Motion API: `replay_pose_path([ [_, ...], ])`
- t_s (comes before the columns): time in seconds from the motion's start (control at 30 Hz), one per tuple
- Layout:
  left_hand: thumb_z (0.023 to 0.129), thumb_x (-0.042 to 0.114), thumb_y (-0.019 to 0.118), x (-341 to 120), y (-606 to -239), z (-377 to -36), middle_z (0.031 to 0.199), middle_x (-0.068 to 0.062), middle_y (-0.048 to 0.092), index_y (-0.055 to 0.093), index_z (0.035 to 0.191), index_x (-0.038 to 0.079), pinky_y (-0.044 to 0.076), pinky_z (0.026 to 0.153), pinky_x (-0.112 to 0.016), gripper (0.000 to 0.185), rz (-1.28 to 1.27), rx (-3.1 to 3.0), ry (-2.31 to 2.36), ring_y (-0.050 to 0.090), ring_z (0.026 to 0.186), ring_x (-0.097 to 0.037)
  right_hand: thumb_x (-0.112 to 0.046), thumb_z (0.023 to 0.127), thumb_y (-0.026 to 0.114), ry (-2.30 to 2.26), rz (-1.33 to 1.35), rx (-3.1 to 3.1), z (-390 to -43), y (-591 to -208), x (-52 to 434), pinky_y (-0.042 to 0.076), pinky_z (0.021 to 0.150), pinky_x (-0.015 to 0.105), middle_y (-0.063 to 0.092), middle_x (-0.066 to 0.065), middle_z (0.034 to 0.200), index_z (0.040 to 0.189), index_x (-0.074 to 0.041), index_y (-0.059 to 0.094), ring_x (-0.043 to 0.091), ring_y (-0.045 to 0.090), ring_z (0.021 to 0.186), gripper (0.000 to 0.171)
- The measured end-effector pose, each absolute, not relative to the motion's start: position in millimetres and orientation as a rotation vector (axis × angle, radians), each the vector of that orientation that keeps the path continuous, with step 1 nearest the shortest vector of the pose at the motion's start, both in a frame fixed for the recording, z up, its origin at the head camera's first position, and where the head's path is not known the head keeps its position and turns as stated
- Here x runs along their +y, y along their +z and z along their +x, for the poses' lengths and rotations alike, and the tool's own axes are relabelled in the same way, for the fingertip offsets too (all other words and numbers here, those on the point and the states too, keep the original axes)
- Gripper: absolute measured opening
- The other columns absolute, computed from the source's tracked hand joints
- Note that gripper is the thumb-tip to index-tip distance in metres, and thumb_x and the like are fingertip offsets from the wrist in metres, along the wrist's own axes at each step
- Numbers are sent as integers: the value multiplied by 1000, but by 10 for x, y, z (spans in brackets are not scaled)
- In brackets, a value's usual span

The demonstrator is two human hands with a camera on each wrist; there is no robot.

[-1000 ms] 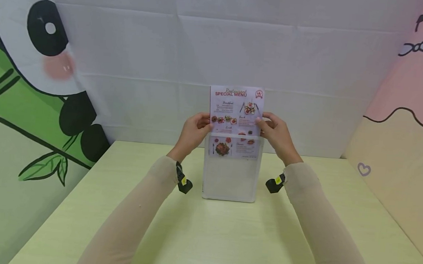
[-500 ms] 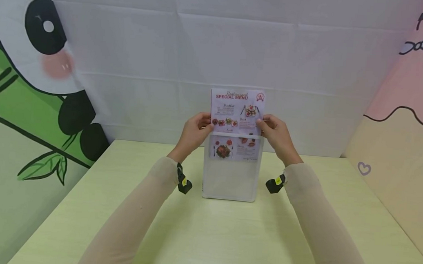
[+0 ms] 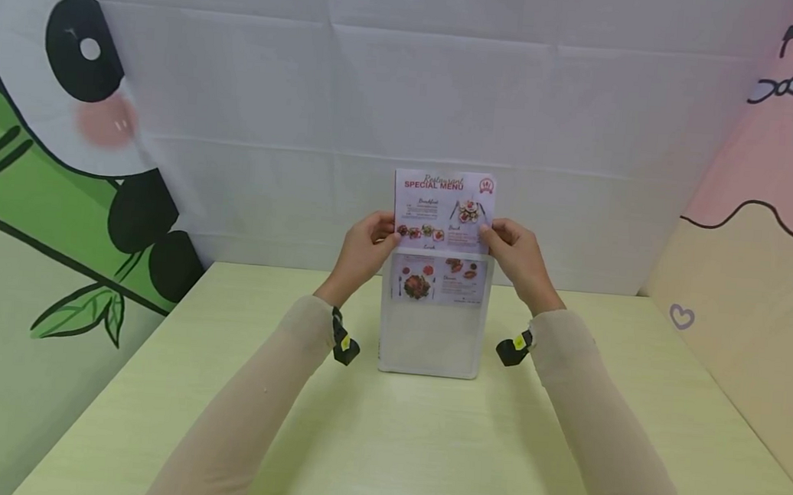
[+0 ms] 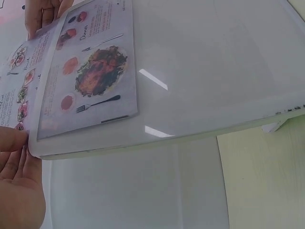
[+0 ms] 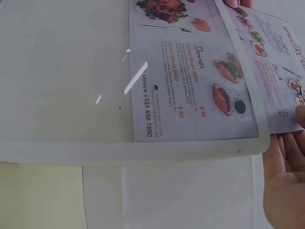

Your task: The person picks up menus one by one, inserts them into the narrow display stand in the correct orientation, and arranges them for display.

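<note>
A printed restaurant menu sheet (image 3: pixel 443 205) stands partly inside a clear, white-rimmed display holder (image 3: pixel 431 342) on the table. Its lower part shows through the holder's front; the upper part sticks out above the top rim. My left hand (image 3: pixel 362 249) pinches the sheet's left edge just over the rim, thumb in front. On the opposite edge my right hand (image 3: pixel 520 260) pinches the sheet, its thumb on the printed face and fingers behind. In the right wrist view the menu's bottom edge (image 5: pixel 140 95) lies partway down the holder.
The pale yellow table (image 3: pixel 417 448) runs back to a white cloth backdrop (image 3: pixel 441 97). Painted panels stand at the left (image 3: pixel 37 253) and right (image 3: pixel 760 288). A small foot (image 4: pixel 275 126) shows under the holder in the left wrist view.
The menu sheet has slid a little lower into the holder, so less of it shows above the rim. Both hands stay on its edges; the holder has hardly moved.
</note>
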State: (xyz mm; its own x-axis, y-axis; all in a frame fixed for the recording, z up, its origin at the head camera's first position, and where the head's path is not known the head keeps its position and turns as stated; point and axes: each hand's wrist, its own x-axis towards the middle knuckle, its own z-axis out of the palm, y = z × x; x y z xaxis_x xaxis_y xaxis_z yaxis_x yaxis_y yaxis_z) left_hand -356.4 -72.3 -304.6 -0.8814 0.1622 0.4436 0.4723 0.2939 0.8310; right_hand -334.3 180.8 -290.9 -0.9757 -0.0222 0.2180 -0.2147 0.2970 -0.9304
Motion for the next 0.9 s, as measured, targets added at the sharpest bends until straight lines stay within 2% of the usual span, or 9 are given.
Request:
replay_pose_path([
  [0.3, 94, 6, 58, -721, -3044, -3560, 113, -17, 64, 58, 122, 0, 51, 95, -39, 28, -593, -2287, -1623, 62, 105, -26, -43, 97, 52, 1738, 216, -2329, -3344, -2946, 1776, 47, 101, 42, 61, 13, 119, 123, -11, 55, 24, 58, 102, 41],
  [0.6, 95, 8, 58, -726, -3039, -3569, 111, -17, 64, 58, 120, -1, 51, 93, -38, 27, -601, -2297, -1617, 61, 103, -26, -40, 98, 53, 1695, 177, -2366, -3353, -2947, 1773, 47, 93, 33, 60, 11, 115, 118, -5, 58, 19, 55, 98, 41],
  [0.9, 95, 9, 58, -726, -3041, -3562, 110, -17, 63, 58, 117, -1, 51, 93, -39, 24, -589, -2306, -1609, 61, 103, -27, -37, 99, 51, 1721, 194, -2352, -3327, -2938, 1752, 47, 100, 42, 60, 15, 122, 131, -12, 52, 24, 59, 104, 41],
])
